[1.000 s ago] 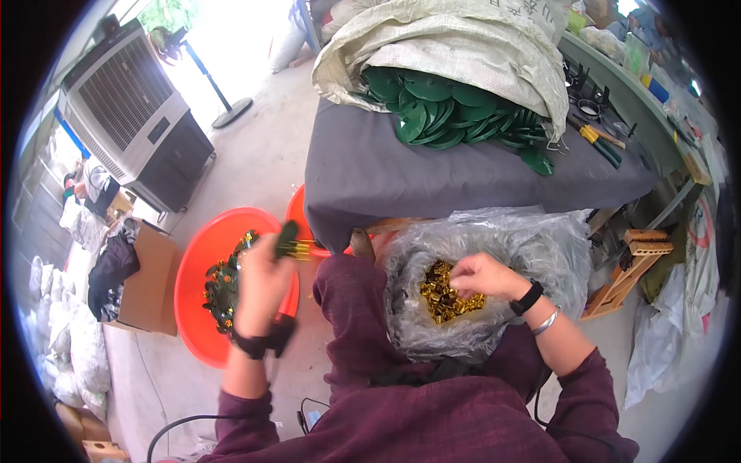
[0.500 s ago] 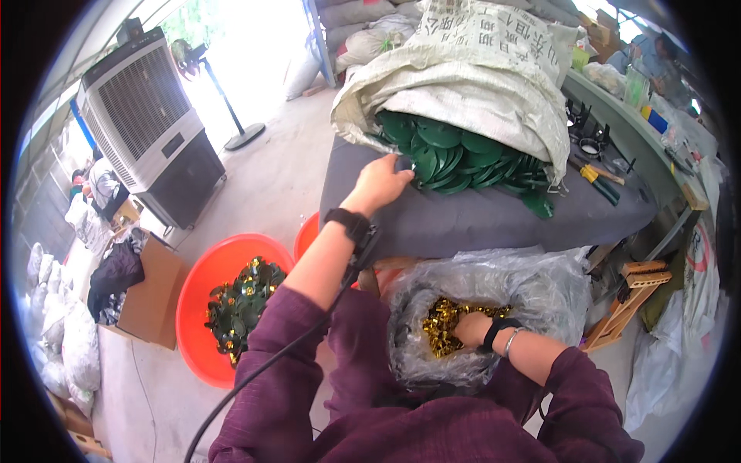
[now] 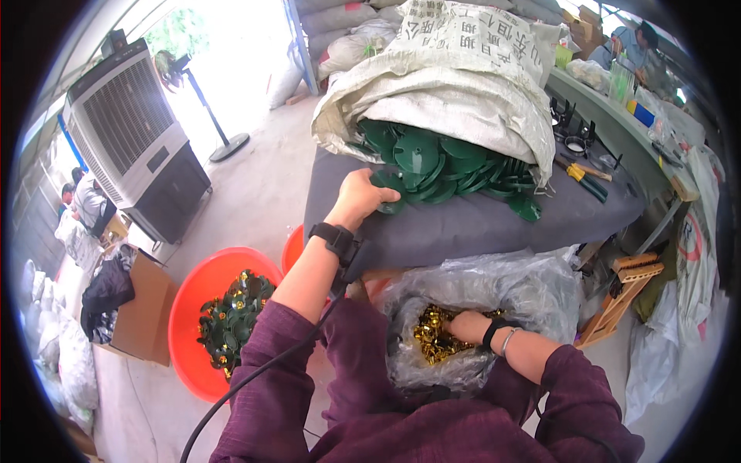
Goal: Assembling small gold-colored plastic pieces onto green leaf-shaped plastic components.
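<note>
My left hand is closed on the edge of a round, flat green disc, held just left of the pile over the grey-covered table. Many similar green discs spill from the mouth of a white woven sack lying on that table. Lower down, my right hand reaches into a heap of small shiny gold metal pieces. These lie in clear plastic sheeting close to my lap. The right fingertips are sunk among the pieces, so their grip is hidden.
An orange basin at left contains green discs with gold pieces on them. Yellow-handled pliers lie right of the sack. Beyond are an air cooler, a cardboard box, a wooden rack and people in the background.
My left hand has drawn a green disc out from the pile's left edge, slightly toward me. The right hand remains among the gold pieces. The whole view has shifted a little.
</note>
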The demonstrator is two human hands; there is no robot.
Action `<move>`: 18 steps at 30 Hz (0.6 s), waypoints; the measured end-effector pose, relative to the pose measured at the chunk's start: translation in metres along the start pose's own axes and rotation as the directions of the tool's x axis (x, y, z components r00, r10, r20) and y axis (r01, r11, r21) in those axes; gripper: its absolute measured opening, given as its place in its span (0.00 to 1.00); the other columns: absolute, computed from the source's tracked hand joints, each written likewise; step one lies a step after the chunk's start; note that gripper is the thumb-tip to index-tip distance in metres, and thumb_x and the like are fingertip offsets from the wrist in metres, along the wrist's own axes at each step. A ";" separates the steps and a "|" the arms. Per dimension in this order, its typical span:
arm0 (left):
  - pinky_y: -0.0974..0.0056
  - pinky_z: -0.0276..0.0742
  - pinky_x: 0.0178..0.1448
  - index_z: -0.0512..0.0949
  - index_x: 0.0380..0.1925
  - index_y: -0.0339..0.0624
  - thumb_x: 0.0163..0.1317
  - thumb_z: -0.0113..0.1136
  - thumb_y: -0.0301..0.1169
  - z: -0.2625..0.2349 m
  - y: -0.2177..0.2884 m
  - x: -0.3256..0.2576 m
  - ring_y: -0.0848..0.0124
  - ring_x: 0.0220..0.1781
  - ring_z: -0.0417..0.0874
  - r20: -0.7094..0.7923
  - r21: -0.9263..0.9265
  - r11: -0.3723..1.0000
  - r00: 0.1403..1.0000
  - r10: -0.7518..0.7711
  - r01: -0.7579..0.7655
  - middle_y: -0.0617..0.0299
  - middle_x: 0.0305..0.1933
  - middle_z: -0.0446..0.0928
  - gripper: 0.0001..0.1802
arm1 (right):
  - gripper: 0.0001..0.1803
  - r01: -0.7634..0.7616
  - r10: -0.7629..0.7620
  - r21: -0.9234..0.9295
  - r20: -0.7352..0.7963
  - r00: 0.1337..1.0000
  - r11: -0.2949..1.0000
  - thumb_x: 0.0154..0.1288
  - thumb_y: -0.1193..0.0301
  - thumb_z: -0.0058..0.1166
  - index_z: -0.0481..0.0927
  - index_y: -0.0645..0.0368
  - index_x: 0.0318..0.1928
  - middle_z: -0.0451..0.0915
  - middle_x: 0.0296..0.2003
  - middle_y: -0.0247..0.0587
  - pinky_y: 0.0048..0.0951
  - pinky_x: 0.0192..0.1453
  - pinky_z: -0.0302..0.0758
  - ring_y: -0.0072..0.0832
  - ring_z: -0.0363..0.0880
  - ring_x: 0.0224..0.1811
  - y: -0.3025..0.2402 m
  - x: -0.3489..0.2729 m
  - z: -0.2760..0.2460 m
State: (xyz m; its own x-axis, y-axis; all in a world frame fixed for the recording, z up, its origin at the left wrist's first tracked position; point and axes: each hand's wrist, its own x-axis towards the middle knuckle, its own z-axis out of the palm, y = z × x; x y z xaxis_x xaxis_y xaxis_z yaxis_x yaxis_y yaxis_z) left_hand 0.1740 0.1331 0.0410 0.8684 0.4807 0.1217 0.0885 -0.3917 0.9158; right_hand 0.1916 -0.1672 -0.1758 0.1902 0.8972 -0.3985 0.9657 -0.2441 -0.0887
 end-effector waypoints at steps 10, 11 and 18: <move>0.67 0.77 0.25 0.75 0.37 0.26 0.47 0.68 0.20 -0.023 0.012 -0.051 0.70 0.27 0.81 0.027 -0.028 1.000 1.000 -0.005 0.006 0.55 0.30 0.79 0.16 | 0.20 -0.177 0.133 -0.148 -0.266 0.955 0.973 0.56 0.73 0.50 0.70 0.65 0.50 0.82 0.25 0.48 0.43 0.31 0.79 0.44 0.84 0.29 0.002 -0.006 -0.014; 0.67 0.77 0.25 0.75 0.37 0.27 0.48 0.67 0.20 -0.022 0.011 -0.051 0.70 0.27 0.81 0.028 -0.030 0.999 0.999 0.016 -0.016 0.55 0.30 0.79 0.16 | 0.18 -0.232 0.183 -0.145 -0.289 0.940 0.962 0.55 0.73 0.51 0.73 0.63 0.48 0.82 0.25 0.47 0.42 0.31 0.79 0.43 0.84 0.29 -0.002 -0.007 -0.014; 0.66 0.78 0.27 0.76 0.35 0.29 0.48 0.66 0.19 -0.014 0.006 -0.056 0.70 0.27 0.81 -0.049 -0.042 0.998 0.998 0.035 -0.037 0.55 0.29 0.79 0.13 | 0.06 -0.390 0.321 -0.076 -0.439 0.839 0.918 0.54 0.74 0.51 0.82 0.57 0.27 0.83 0.27 0.46 0.40 0.32 0.79 0.41 0.84 0.30 0.002 -0.012 -0.014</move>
State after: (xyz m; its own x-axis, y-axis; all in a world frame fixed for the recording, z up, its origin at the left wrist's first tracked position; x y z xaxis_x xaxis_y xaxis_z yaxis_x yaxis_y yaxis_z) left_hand 0.1191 0.1148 0.0448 0.8461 0.5045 0.1722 0.0360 -0.3763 0.9258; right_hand 0.1941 -0.1728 -0.1583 0.5468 0.8364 0.0378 0.8254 -0.5461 0.1435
